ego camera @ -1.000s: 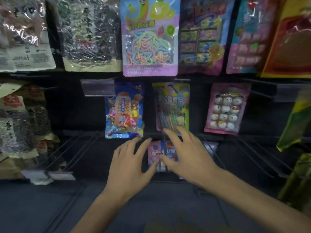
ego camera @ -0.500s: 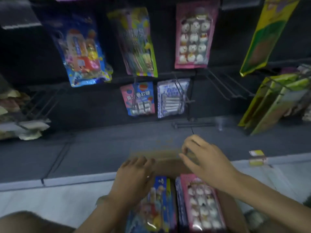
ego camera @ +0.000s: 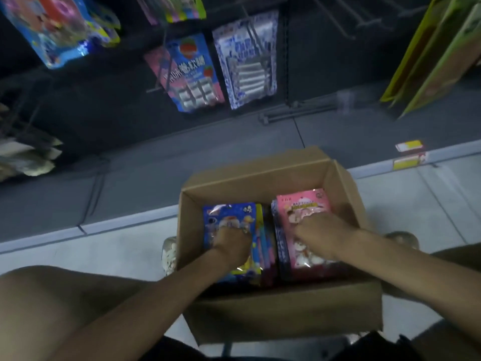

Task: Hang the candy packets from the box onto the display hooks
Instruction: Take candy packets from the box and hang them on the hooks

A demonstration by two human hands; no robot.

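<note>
Both hands have dropped from up at the rack down into the box (ego camera: 257, 175) since a second ago, and the view tipped down with them, so the display now sits way past the fingertips. Left hand (ego camera: 231, 242) is on the blue packet (ego camera: 229, 214), fingers (ego camera: 234, 229) bent down onto its face. Right hand (ego camera: 318, 230) is the same deal on the pink packet (ego camera: 303, 204) just beside it, fingers (ego camera: 307, 217) curled onto the printed front. Honestly can't tell if either hand has a real grip or is just pressing on top, since the thumbs are hidden. Both packets lie flat on top of stacks, and between the two sets of fingers more packets stand on edge.

Progress-wise I'd guess somewhere in the middle. Well beyond the fingers, a strawberry packet (ego camera: 192, 71) and a silvery blue-white packet (ego camera: 247, 61) already hang on the rack, with more above them cut off by the frame. But the box looks pretty full, and there are bare hooks (ego camera: 348, 19) further up, off to the right of the right hand's fingers. So plenty left: lift a packet out, line up its top with a hook, slide it on, repeat. As far as I can see, nothing is off the stack yet.
</note>
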